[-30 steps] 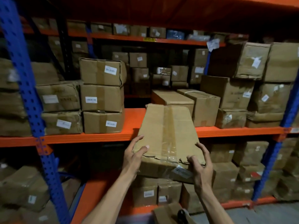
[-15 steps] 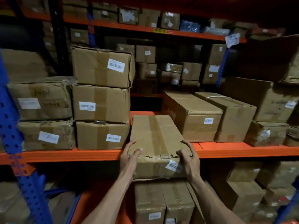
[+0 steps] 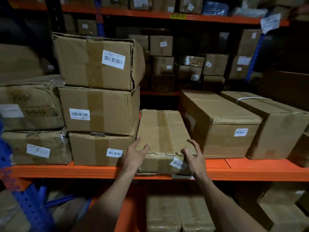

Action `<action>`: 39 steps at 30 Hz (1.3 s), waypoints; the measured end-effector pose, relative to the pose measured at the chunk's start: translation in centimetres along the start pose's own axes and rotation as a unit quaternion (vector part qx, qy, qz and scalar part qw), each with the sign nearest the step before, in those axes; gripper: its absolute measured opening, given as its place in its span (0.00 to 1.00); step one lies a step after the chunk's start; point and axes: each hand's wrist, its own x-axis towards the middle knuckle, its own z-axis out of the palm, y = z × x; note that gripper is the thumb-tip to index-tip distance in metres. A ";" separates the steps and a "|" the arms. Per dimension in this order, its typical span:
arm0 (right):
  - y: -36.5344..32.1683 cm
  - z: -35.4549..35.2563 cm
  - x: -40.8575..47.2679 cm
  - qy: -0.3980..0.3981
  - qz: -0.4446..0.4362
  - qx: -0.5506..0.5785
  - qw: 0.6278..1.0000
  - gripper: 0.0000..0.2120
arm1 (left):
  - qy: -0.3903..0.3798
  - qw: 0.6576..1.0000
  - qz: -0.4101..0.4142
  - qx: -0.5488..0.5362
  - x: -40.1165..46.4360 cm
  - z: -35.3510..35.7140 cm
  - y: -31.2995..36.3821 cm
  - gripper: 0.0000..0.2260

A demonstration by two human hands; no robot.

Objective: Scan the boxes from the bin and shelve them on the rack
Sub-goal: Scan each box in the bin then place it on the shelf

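A flat, taped cardboard box (image 3: 163, 131) with a barcode label on its front lies on the orange rack shelf (image 3: 66, 171). It fills the gap between a stack of three boxes (image 3: 100, 111) on its left and a long box (image 3: 222, 124) on its right. My left hand (image 3: 135, 154) grips its near left corner, thumb on top and fingers down the side. At the near right corner is my right hand (image 3: 192, 156), fingers spread and lifted, only the thumb at the box's edge.
Labelled boxes crowd the shelf on both sides, and another long box (image 3: 274, 124) lies far right. More boxes (image 3: 178, 213) fill the shelf below and the rack behind. A blue upright (image 3: 25, 206) stands at the lower left.
The box has slid from in front of the rack onto the shelf, into the gap between the stacks. My right fingers have lifted off it.
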 end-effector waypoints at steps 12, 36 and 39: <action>1.9 -0.5 5.5 -0.078 0.013 -0.021 0.997 0.25 | -0.010 0.988 -0.030 0.150 3.5 2.3 1.1 0.25; 25.4 -18.4 -22.9 -0.158 0.189 -0.317 0.916 0.35 | -0.282 0.939 0.053 0.190 -31.9 17.2 -23.6 0.25; 30.4 -20.3 -27.1 -0.133 0.242 -0.347 0.896 0.40 | -0.345 0.918 0.031 0.191 -34.8 20.5 -28.4 0.27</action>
